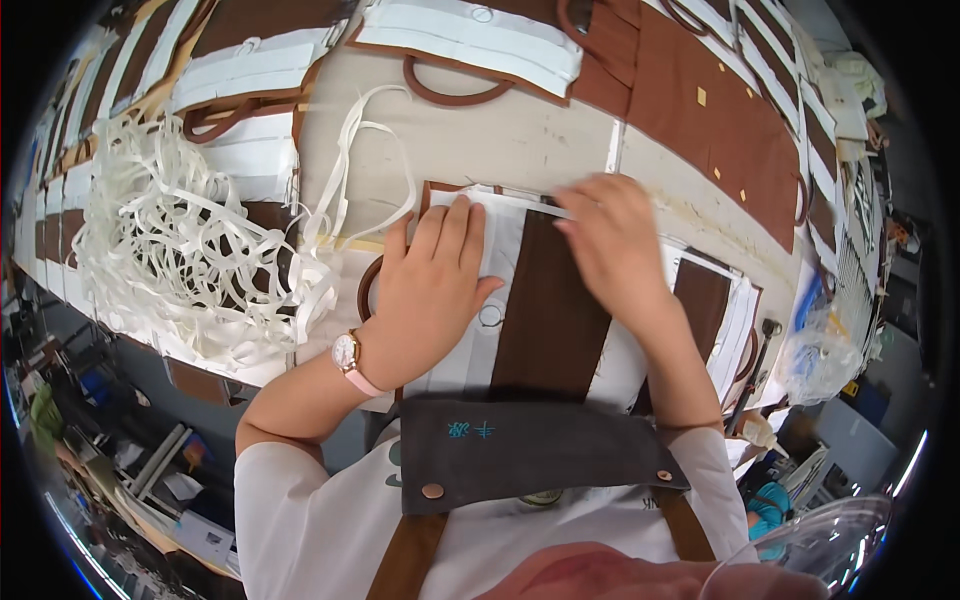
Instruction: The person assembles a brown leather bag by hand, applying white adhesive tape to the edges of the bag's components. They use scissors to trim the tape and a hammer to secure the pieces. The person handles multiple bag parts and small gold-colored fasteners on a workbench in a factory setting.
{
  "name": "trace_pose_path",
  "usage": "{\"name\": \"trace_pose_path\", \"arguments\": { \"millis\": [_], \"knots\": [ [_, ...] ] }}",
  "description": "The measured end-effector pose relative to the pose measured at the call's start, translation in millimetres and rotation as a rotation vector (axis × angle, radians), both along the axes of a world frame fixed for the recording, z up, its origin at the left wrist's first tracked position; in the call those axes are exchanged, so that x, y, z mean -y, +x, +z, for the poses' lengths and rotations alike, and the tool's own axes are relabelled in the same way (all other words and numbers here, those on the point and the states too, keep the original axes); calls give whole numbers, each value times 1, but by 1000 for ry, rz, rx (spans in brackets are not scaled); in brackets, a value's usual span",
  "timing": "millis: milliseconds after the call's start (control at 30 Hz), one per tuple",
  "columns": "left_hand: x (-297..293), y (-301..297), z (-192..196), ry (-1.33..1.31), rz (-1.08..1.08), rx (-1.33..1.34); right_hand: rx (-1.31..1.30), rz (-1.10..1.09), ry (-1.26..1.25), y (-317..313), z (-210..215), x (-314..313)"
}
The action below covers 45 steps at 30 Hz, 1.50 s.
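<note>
A brown and white panel [545,310] lies flat on the beige table [520,135] in front of me. My left hand [432,285] presses flat on the panel's white left strip, fingers together, a pink-strapped watch on the wrist. My right hand [610,245] is at the panel's top right edge, fingertips pinching a thin white strip [520,203] that runs along the top. A small ring mark [490,316] shows on the white strip just right of my left thumb.
A big tangle of white strips [190,240] lies at the left. Stacks of brown and white panels with brown loop handles [450,45] fill the far side. A brown sheet [720,110] lies at the far right. A clear plastic bag [815,355] sits at the table's right edge.
</note>
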<state>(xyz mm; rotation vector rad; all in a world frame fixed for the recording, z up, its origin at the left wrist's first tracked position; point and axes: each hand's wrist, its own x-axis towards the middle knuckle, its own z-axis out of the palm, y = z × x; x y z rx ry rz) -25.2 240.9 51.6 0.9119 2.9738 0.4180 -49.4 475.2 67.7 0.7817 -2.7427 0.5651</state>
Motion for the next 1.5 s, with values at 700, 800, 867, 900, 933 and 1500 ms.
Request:
{"name": "trace_pose_path", "arguments": {
  "millis": [700,800,867,900,933,1500],
  "knots": [
    [5,-5,8,-97,24,84,310,42,-144,-53,-29,58],
    [5,-6,8,-92,29,77,293,106,-115,-49,-26,61],
    [4,-6,8,-97,31,73,304,130,-99,-50,-24,63],
    [4,-6,7,-92,31,69,314,146,-88,-52,-23,63],
    [4,-5,6,-87,30,66,325,161,-77,-53,-24,63],
    [6,-13,7,-70,49,86,259,22,-186,-36,-40,61]
  ]
}}
